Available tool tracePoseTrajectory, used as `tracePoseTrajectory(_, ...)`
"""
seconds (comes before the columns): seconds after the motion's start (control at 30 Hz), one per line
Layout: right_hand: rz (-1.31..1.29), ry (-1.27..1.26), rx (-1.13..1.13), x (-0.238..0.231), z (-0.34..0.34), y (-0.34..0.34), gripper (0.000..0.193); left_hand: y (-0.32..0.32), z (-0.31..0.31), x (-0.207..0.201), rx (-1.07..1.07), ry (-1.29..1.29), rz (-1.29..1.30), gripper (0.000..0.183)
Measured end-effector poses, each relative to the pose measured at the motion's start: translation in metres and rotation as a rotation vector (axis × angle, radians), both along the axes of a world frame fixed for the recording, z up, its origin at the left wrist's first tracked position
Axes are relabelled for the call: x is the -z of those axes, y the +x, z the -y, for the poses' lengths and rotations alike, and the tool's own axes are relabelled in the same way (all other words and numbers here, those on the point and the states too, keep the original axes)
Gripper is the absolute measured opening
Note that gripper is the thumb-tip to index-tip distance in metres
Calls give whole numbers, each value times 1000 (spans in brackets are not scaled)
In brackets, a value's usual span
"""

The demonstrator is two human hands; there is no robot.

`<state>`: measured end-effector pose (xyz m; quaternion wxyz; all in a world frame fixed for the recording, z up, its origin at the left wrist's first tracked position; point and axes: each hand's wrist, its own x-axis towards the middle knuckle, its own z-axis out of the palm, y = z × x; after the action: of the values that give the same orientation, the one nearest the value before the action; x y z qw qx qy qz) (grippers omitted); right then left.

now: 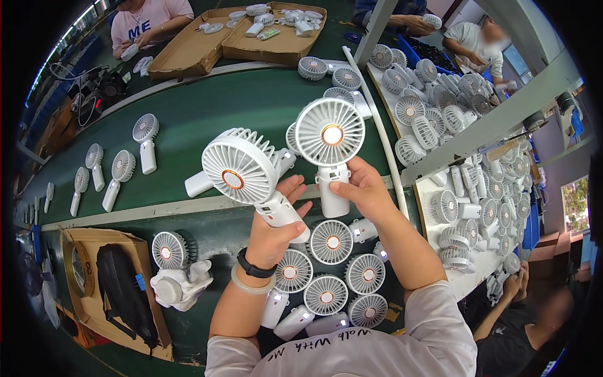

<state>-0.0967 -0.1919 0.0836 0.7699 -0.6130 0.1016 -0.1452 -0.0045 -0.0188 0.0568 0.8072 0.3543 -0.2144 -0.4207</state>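
Note:
My left hand (269, 237) grips the handle of a white handheld fan (242, 168), thumb across the handle and the other fingers stretched out behind it. Its round grille has an orange ring at the centre and leans to the left. Held upright beside it is a second handheld fan (330, 133), its handle in my right hand (364, 193) with the thumb on the front. Partly hidden behind both, more fans lie on the green conveyor belt (188, 147). Below my hands, several fans (326, 295) lie grouped on the dark green bench.
An open carton (164, 314) with a black pouch and a tape roll stands left, near a white-wrapped bundle (182, 286) and a fan. Several fans line the belt. Fans crowd a white table (433, 220) at right, behind a metal post (496, 125). Co-workers sit around.

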Motion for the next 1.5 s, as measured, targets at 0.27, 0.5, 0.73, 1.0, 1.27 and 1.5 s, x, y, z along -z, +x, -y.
tracePoseTrajectory(0.27,41,-64,-12,-6,-17,4,45,-2,0,-1,74,-18,-18,89)
tracePoseTrajectory(0.5,-197,-591,88,22,18,33,35,8,-7,7,180,-243,-203,83)
tracePoseTrajectory(0.73,-422,-1445,158,68,4,97,36,5,-10,-3,341,-488,-324,87)
tracePoseTrajectory(1.0,-177,272,-38,55,58,66,38,5,-13,-7,315,-483,-299,89)
tracePoseTrajectory(1.27,434,676,-417,-3,-10,-14,68,9,-12,-1,296,-476,-281,82)
tracePoseTrajectory(1.5,49,366,-67,-36,-25,-22,52,8,-12,4,253,-423,-231,80)
